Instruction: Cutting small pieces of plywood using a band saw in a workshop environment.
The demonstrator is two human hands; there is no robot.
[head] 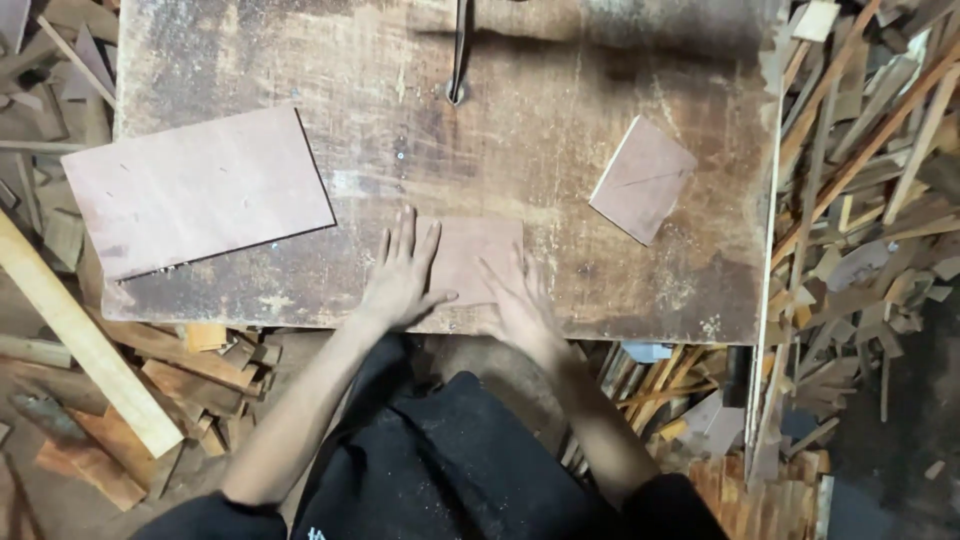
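A small reddish plywood piece [470, 255] lies flat near the front edge of a worn wooden saw table [560, 130]. My left hand [400, 275] rests flat on the piece's left side, fingers spread and pointing away from me. On its right side my right hand [520, 300] presses down, also flat. Neither hand grips anything. A thin band-saw blade [458, 55] passes through the table top straight ahead of the piece.
A large reddish plywood sheet [195, 190] lies on the table's left, overhanging its edge. A small square offcut [642, 178] sits to the right. Heaps of wood scraps and strips [860, 200] cover the floor on both sides; a pale plank [85, 340] leans at left.
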